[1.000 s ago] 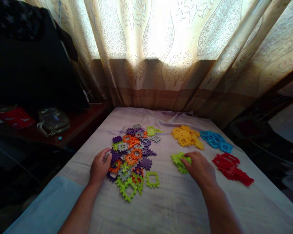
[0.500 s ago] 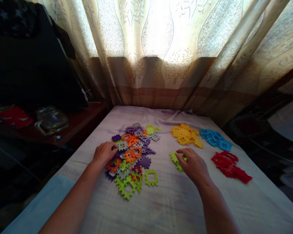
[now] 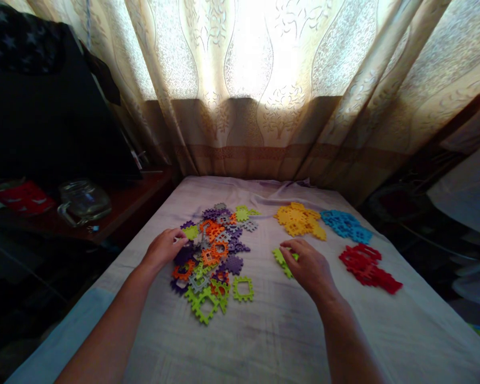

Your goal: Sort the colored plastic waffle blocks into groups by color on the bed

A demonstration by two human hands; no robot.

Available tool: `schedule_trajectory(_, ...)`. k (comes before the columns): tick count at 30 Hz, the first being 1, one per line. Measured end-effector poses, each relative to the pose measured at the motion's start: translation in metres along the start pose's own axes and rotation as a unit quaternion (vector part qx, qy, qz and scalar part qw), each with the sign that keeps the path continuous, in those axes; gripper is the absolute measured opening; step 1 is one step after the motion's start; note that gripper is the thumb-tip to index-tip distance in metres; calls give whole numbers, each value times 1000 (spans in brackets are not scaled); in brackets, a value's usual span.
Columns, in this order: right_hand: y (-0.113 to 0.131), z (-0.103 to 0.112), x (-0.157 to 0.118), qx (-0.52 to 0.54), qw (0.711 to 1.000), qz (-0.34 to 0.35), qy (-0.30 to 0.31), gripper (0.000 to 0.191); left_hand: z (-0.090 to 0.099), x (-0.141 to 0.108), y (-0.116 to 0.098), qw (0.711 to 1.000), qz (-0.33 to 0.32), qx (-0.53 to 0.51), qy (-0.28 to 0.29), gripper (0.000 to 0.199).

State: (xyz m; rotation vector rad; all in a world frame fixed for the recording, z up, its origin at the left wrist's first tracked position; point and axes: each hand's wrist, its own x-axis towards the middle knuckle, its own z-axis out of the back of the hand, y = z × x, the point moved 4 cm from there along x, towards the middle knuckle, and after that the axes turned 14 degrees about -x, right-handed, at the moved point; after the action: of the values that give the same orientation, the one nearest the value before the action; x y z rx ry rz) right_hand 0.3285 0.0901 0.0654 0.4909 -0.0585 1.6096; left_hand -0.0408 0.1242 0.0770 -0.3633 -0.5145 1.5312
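My left hand [image 3: 164,248] is at the left edge of a mixed heap of plastic interlocking tiles, its thumb and fingers pinched at the rim of a lime-green tile [image 3: 191,232]. Orange tiles [image 3: 214,230], purple tiles [image 3: 232,264] and grey tiles overlap beside it. Across the sheet, my right hand [image 3: 309,265] hovers low over another lime-green tile [image 3: 280,258], fingers curved and thumb slightly apart; part of that tile is hidden beneath the hand. A square lime-green frame tile [image 3: 243,288] lies flat between the hands, near the heap.
Separate piles of yellow tiles [image 3: 298,218], blue tiles [image 3: 346,224] and red tiles [image 3: 368,268] lie to the right on the pale sheet [image 3: 264,341]. A glass jug [image 3: 84,202] and a dark screen [image 3: 52,117] stand on a side table at left. Curtains [image 3: 248,122] hang behind.
The grey tile by my left fingertips no longer shows there; a lime-green tile is exposed instead. My right hand stays over its lime-green tile. The view has shifted slightly.
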Motion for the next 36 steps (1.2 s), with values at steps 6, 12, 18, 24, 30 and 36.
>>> schedule_trajectory(6, 54, -6, -9, 59, 993, 100, -3, 43, -16, -35, -39, 982, -33, -181, 51, 25)
schedule_trajectory(12, 93, -12, -22, 61, 971, 231, -25, 26, -49, -55, -88, 952, -100, -252, 143, 22)
schedule_trajectory(18, 64, -8, -10, 15, 989, 136, 54, 15, -57, -52, -75, 953, -106, -270, 91, 38)
schedule_trajectory(24, -15, -6, 0, -44, 994, -78, 68, 32, -61, -67, -19, 978, -192, -86, 13, 38)
schedule_trajectory(30, -42, -2, -2, -115, 986, -121, -31, 33, -60, -77, 22, 982, -180, -43, -42, 32)
schedule_trajectory(36, 16, -8, -4, -32, 999, -5, 2, 27, -59, -78, 29, 978, -164, -58, -112, 32)
